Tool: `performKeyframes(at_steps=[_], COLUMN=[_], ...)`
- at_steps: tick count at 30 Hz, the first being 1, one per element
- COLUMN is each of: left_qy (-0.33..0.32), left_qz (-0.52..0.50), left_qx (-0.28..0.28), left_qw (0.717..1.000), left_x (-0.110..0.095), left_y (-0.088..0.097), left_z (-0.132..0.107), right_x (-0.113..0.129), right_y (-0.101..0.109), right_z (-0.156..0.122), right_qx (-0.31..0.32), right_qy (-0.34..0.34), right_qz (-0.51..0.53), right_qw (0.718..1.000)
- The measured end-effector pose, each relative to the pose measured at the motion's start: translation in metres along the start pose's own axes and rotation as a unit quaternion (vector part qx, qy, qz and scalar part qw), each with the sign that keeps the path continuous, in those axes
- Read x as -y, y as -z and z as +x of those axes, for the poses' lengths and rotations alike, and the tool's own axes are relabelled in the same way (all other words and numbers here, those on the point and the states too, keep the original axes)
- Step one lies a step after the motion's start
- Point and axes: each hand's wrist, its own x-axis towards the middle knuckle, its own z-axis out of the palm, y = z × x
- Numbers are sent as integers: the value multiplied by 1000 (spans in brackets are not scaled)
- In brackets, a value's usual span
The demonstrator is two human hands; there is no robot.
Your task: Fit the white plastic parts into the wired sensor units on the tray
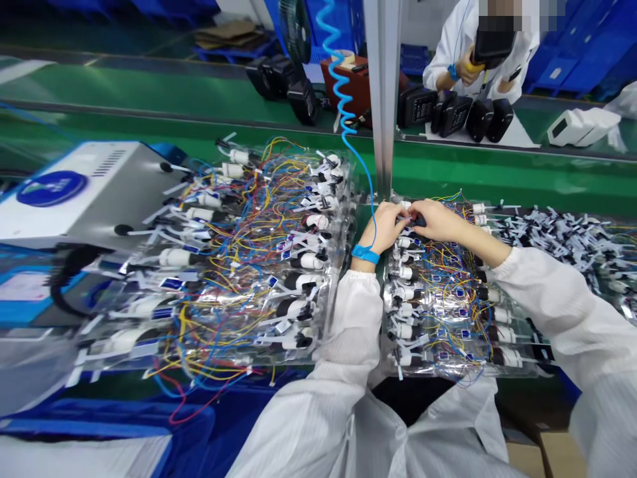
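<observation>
My left hand (389,224), with a blue wrist strap (365,254), bends over the far left corner of the right-hand clear plastic tray (423,373). Its fingers are closed in a pinch, and what they hold is hidden. My right hand (436,220) meets it fingertip to fingertip, closed on a small black part (419,220). Below the hands, the tray holds rows of white-and-black cylindrical parts (405,273) with white tabs. Small circuit boards and thin yellow, blue and red wires (448,282) lie between the rows.
A second clear tray (326,318) of wired parts lies left, beside a white-and-blue machine (114,192). A metal post (383,99) and coiled blue cord (343,86) rise ahead. Black-and-white pieces (557,239) pile at right. Across the bench, a person (497,60) handles a black device.
</observation>
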Motion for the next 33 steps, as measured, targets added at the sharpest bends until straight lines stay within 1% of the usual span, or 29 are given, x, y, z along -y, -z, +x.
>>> performKeyframes(at_steps=[3,5,9,11,13,16,20,24,28,33], left_qy=[5,14,11,-6,-23,-31,-18,-1,5,25], left_qz=[-23,-35,-52,-48,-42,-47,-39,-2,12,30], left_qx=[-18,-34,-68,-80,-83,-65,-42,-29,-29,-39], left_qw=[1000,999,996,996,995,996,998,1000,999,998], left_x=[1,2,5,5,6,7,6,3,0,-3], left_y=[-2,-4,-4,-4,-3,-3,-4,-7,-8,-11], left_z=[-2,-2,-3,-3,-3,-3,-3,-4,-4,-2], right_x=[-1,-1,0,1,1,3,4,3,2,5], right_y=[-15,-20,-17,-12,-7,-3,-2,1,5,3], right_z=[-2,-4,-8,-8,-9,-8,-7,-5,-5,-6], right_qx=[-52,-91,-162,-180,-180,-176,-160,-140,-118,-110], right_qy=[-16,-23,-27,-21,-15,-22,-42,-39,-25,-12], right_qz=[4,17,51,69,90,110,123,120,108,83], right_qw=[999,995,985,981,979,978,979,982,987,990])
